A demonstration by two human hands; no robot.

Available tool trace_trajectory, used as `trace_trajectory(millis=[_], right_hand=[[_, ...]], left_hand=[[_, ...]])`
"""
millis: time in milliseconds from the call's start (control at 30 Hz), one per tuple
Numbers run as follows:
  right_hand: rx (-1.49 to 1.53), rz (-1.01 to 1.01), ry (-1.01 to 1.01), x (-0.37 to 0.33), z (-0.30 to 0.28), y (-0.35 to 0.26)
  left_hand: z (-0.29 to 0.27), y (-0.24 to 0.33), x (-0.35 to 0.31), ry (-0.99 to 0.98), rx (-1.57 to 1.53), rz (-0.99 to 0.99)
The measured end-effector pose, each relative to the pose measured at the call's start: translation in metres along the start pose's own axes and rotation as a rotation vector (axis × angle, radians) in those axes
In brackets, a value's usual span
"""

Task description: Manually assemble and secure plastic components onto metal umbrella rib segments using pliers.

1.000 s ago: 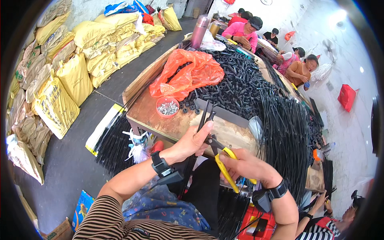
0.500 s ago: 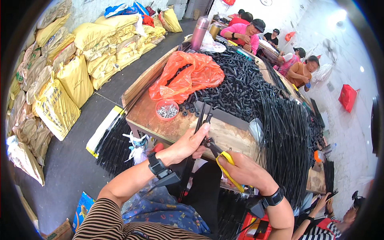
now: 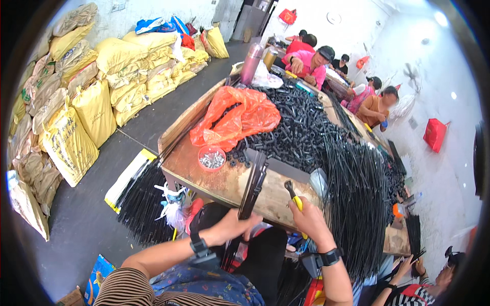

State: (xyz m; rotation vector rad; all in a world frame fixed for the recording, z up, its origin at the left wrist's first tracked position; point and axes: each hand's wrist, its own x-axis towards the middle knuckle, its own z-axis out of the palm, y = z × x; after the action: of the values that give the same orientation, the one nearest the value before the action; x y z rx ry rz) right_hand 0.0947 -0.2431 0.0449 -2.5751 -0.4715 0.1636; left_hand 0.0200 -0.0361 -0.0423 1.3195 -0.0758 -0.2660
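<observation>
Here's the left hand [image 3: 234, 226], fingers clenched round slim black rods [image 3: 252, 186], tilted over the brown wooden table's near edge [image 3: 191, 172]. The right hand [image 3: 310, 218] grips yellow-handled, dark-headed pliers [image 3: 293, 195]. A slackened left grip could spill rods; a careless swing might topple the red round bowl [image 3: 210, 169]. Count: one pliers, one bowl, rods too bunched to number.
</observation>
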Motion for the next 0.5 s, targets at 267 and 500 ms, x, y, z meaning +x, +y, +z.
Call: trace_trajectory(millis=[267,500], right_hand=[[-0.507,-0.181,0.398,0.017,0.033,0.023],[0.38,-0.369,-0.547,-0.08,0.06,-0.038]], left_hand=[[0.027,0.031,-0.04,0.296,0.195,0.327],[-0.006,0.076,-0.091,0.714,-0.008,0.891]])
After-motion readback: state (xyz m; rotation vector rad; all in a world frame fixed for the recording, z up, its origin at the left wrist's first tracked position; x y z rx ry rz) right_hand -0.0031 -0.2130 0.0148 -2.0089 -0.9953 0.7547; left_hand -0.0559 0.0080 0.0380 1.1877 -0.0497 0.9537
